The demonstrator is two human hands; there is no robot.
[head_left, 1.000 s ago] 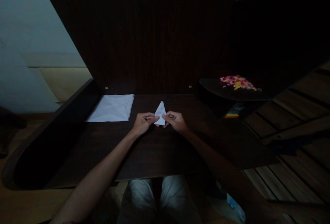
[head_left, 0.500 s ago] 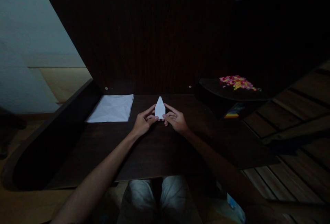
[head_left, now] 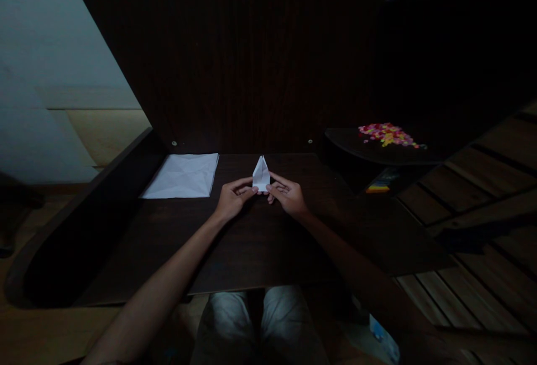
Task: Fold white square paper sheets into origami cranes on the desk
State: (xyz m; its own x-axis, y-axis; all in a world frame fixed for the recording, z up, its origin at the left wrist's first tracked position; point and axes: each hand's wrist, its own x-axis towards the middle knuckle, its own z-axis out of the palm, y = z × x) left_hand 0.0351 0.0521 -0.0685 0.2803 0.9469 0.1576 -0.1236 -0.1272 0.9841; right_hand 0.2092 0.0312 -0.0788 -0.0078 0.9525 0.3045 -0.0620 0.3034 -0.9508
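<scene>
A small folded white paper (head_left: 262,174) with a pointed top is held upright-looking between my two hands, above the dark desk. My left hand (head_left: 234,198) pinches its lower left edge, thumb in front. On the other side, my right hand (head_left: 288,196) grips the lower right edge, with the thumb on the front face. The fingers behind the paper are partly hidden. To the left of my hands lies a stack of creased white paper sheets (head_left: 182,176).
The dark wooden desk (head_left: 251,253) has a raised side panel (head_left: 84,225) on the left and a tall back panel (head_left: 235,62). On the right, a rounded shelf (head_left: 403,158) bears a heap of small pink, red and yellow pieces (head_left: 389,134). My knees are under the desk.
The folded paper's upper part now looks bent, and its side edges curve inward below the point. Both hands stay in nearly the same place with their grip kept.
</scene>
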